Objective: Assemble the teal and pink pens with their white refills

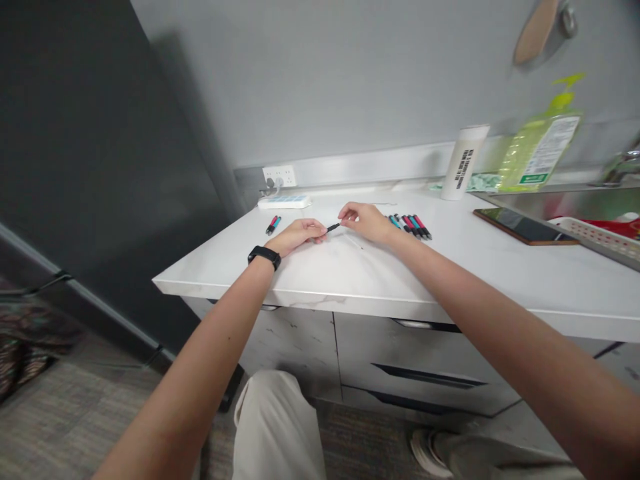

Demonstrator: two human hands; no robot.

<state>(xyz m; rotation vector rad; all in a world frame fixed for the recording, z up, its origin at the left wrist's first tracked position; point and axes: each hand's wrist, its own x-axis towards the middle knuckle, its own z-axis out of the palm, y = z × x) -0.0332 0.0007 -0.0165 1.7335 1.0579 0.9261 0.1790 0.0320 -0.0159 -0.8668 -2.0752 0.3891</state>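
Over the white countertop (320, 273), my left hand (301, 233) pinches a short black pen part (333, 227) between thumb and fingers. The fingertips of my right hand (364, 219) close on the other end of that black pen part, so it spans the gap between both hands. A thin refill-like stick (356, 241) lies just below my right hand. Several pens (410, 227) with red, teal and white barrels rest side by side right of my right hand, partly hidden by it. Left of my left hand lie two more pens (273, 225), one red and one teal.
A white power strip (285, 202) sits at the back under a wall socket (280, 176). To the right stand a white tube (465, 163) and a yellow-green pump bottle (543, 150). A phone (525, 227) lies near the sink edge. A dark cabinet (100, 133) rises at left.
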